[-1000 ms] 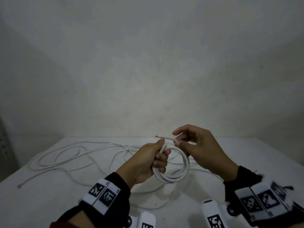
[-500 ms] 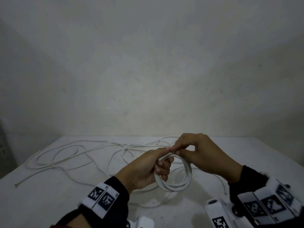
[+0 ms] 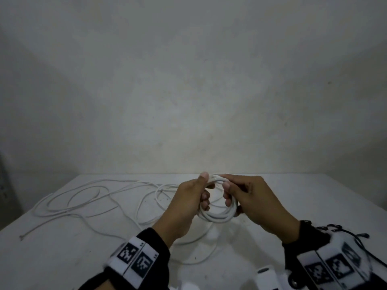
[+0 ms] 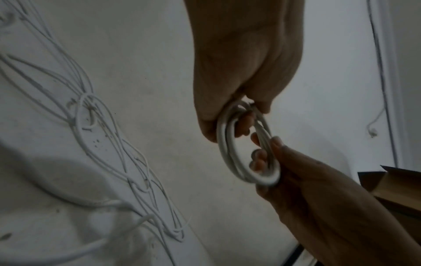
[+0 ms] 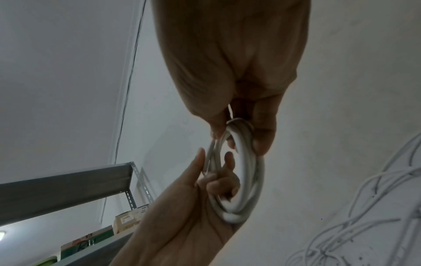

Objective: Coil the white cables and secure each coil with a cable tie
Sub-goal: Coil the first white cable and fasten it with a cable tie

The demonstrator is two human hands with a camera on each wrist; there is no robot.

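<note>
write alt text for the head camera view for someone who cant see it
Two hands hold a small white cable coil above a white table: the left hand grips its left side, and the right hand grips its right side. Loose white cables sprawl across the table to the left, before a plain wall.

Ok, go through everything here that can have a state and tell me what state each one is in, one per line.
coil: wound into a small ring, held off the table, no tie visible on it
left hand: grips the coil, fingers through the ring
right hand: pinches the coil's top, fingers through the ring
loose cables: uncoiled, sprawled across the table
table: white, marked with small dark specks
</note>
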